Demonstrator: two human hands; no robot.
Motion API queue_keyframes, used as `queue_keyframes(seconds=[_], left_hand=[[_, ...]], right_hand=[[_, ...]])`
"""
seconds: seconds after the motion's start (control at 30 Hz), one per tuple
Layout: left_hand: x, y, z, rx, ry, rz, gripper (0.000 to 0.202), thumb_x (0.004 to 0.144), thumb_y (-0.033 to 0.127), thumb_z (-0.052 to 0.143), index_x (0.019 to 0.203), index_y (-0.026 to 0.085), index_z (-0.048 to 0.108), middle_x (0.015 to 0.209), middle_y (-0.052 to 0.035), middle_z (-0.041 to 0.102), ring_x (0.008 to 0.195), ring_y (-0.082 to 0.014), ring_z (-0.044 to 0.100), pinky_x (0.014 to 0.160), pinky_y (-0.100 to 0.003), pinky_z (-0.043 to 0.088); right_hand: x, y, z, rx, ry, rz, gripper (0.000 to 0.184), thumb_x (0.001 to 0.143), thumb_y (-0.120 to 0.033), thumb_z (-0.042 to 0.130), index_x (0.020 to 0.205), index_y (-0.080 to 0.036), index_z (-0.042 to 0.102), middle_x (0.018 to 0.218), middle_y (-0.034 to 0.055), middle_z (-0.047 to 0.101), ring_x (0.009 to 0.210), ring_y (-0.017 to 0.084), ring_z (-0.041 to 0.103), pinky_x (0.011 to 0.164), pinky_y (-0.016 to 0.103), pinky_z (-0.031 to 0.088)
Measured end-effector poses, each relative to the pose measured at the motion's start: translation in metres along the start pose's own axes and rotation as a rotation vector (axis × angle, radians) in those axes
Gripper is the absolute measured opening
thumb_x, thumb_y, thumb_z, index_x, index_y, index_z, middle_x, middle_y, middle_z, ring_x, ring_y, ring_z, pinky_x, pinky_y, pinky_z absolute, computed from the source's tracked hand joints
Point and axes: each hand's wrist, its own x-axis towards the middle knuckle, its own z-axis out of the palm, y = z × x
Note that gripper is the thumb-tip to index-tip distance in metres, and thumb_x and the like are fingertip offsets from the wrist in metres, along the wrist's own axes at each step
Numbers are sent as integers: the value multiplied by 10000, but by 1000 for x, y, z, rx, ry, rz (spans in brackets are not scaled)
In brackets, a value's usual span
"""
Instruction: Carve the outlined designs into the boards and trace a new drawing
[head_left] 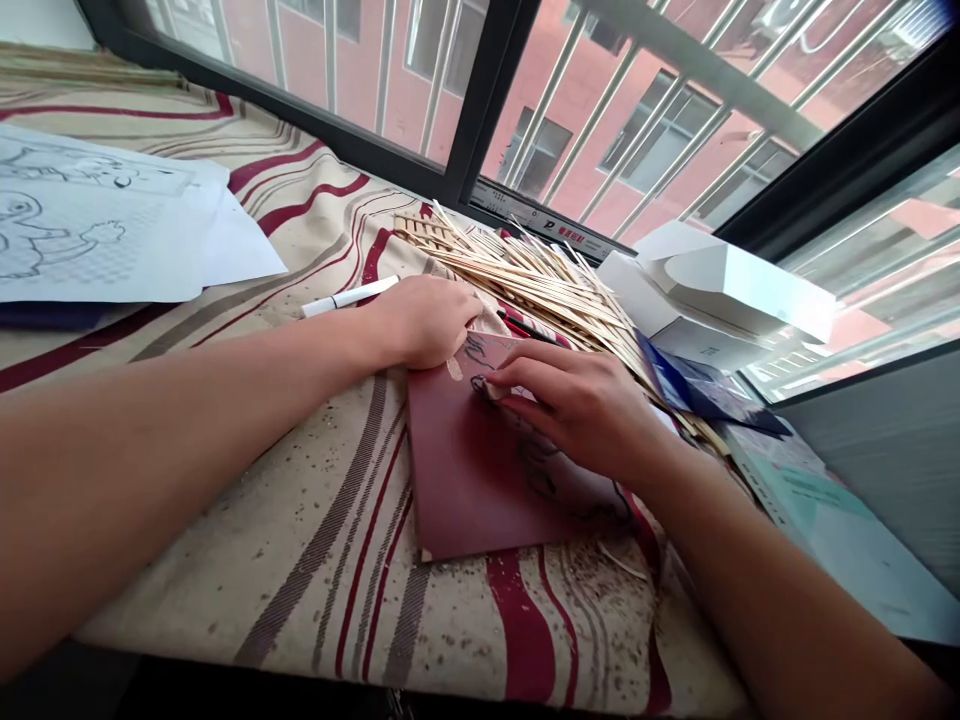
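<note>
A dark red flat board (472,480) lies at an angle on the striped cloth, with black curving lines across its upper and right parts. My left hand (431,315) rests at its upper left edge, fingers curled under; whatever they grip is hidden. Just below those fingers, a small tan sliver (454,369) lies on the board. Over the board's upper middle, my right hand (581,405) is closed in a pinch on a small pale piece (493,390), touching the black lines. My right hand covers part of the drawing.
Many thin wooden sticks (540,275) are heaped behind the board. A white pen (351,297) lies left of them. Line-drawing sheets (97,220) sit at far left, a white box (720,290) at right by the barred window. Dark crumbs dot the cloth (315,560).
</note>
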Motion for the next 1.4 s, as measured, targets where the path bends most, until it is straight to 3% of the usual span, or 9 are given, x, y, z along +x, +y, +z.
queue_keyframes(seconds=[0.13,0.27,0.43,0.63,0.73,0.9,1.03,1.23,1.4], left_hand=[[1,-1,1,-21,0,4,421,909,177,428,1222,193,709,1165,-84,739,1076,-235,683,880,-321,507],[2,1,1,-23,-4,6,433,902,170,443,1250,196,698,1171,-81,736,1089,-232,681,896,-313,500],[2,-1,2,-62,-6,23,455,904,170,435,1283,207,685,1200,-88,729,1108,-258,677,919,-350,503],[2,-1,2,-43,-17,16,429,901,175,434,1247,201,686,1197,-89,728,1115,-261,672,926,-351,505],[2,-1,1,-41,-24,12,415,898,174,433,1217,205,696,1181,-85,732,1097,-254,674,913,-344,510],[2,0,1,-32,-23,17,412,899,176,428,1214,205,693,1182,-81,730,1098,-244,672,911,-334,506],[2,0,1,-28,-35,8,401,897,180,435,1197,191,701,1199,-92,723,1105,-253,672,918,-343,504],[2,0,0,14,-44,34,384,905,181,425,1184,179,689,1215,-98,716,1118,-258,671,910,-345,502],[2,-1,0,24,-56,27,373,901,182,428,1158,177,698,1223,-95,716,1118,-253,670,912,-339,502]], right_hand=[[-3,1,-3,34,-32,9,158,1008,-214,574,961,-140,706,978,85,753,814,197,715,661,288,482],[0,-1,1,1,10,20,219,1034,-236,526,945,-144,704,996,91,753,817,190,709,661,287,473],[0,0,-3,40,-77,29,214,1035,-254,526,951,-163,700,985,81,754,809,180,694,657,286,452],[2,-1,-5,2,-95,39,284,1061,-274,453,958,-176,699,1015,83,754,827,178,682,659,286,419],[1,0,-5,48,-121,33,250,1050,-272,485,953,-178,695,978,72,749,812,171,680,659,279,418],[3,1,-3,18,-52,72,245,1049,-268,483,979,-177,699,1056,88,757,860,188,687,685,286,423],[2,3,-6,89,-116,21,173,1022,-247,552,977,-174,702,984,62,755,817,172,680,675,272,423],[4,0,-4,1,-84,70,257,1050,-270,481,991,-165,707,1081,92,764,849,189,687,678,291,412],[-2,2,-5,52,-107,114,147,1004,-240,579,1026,-169,705,1032,67,766,830,183,685,675,282,424]])
